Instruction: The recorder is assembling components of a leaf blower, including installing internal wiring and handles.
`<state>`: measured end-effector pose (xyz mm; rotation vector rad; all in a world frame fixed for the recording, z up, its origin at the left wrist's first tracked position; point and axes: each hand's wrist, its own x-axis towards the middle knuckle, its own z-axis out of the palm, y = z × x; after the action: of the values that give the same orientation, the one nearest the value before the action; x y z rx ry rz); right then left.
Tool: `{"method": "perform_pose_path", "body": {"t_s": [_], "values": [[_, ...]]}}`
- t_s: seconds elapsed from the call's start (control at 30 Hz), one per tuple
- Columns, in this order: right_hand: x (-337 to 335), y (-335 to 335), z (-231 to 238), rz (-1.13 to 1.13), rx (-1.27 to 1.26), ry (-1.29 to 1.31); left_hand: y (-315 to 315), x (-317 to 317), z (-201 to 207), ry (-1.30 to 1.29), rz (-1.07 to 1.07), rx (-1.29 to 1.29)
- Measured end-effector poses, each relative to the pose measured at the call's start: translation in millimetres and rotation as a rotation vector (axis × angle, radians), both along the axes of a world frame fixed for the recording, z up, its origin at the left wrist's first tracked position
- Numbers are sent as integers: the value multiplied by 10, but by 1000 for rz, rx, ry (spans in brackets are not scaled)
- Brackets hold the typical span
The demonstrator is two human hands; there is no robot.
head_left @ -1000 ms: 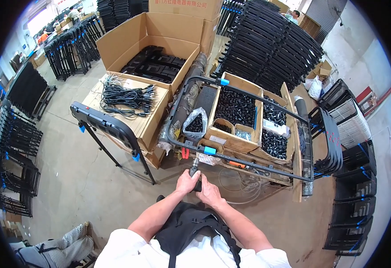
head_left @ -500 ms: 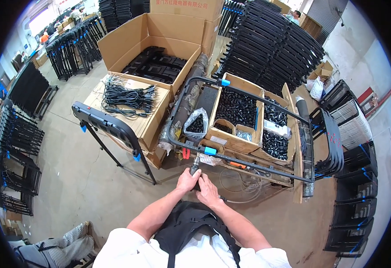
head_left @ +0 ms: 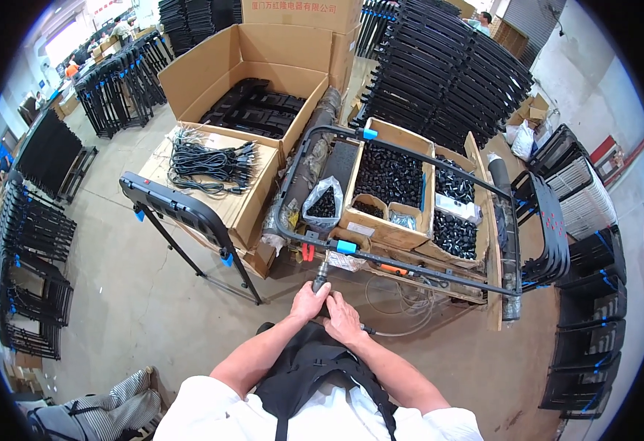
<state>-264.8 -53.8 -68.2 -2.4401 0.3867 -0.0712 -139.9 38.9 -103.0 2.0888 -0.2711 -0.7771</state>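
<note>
Both hands are wrapped round a dark power screwdriver with a metal nose. My left hand grips its front part, and my right hand closes on the body just behind. A hose trails off to the right from beside my right hand. The tool's nose points away from me and meets the near bar of a black tubular frame, left of a blue clip. Whether the tip touches a screw is too small to tell. The frame lies across the bench with rounded corners at its left end.
Behind the near bar stand wooden bins of small black parts and a plastic bag of similar pieces. Black cables lie on a carton at left, beside an upright black frame. An open carton sits farther back. Frames stand stacked along both sides.
Both hands keep their grip on the screwdriver, its nose still at the near bar. The view has shifted very slightly; nothing else has visibly moved.
</note>
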Motion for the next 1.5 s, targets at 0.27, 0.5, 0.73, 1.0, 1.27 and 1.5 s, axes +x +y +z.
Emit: {"method": "perform_pose_path", "body": {"t_s": [0.27, 0.5, 0.73, 1.0, 1.27, 1.5], "values": [[-115, -4, -88, 25, -66, 19, 31, -145, 61, 37, 48, -47], [-357, -38, -50, -59, -11, 192, -15, -355, 4, 103, -38, -39], [-358, -225, 55, -111, -28, 168, -206, -354, 250, 116, -38, -64], [-329, -248, 40, -89, 32, 155, -226, -314, 275, 83, -44, -23], [-305, -347, 4, -64, 42, 146, -311, -276, 119, 58, -50, 6], [-238, -386, -11, -83, 85, 180, -360, -242, 13, -10, -56, 27]]}}
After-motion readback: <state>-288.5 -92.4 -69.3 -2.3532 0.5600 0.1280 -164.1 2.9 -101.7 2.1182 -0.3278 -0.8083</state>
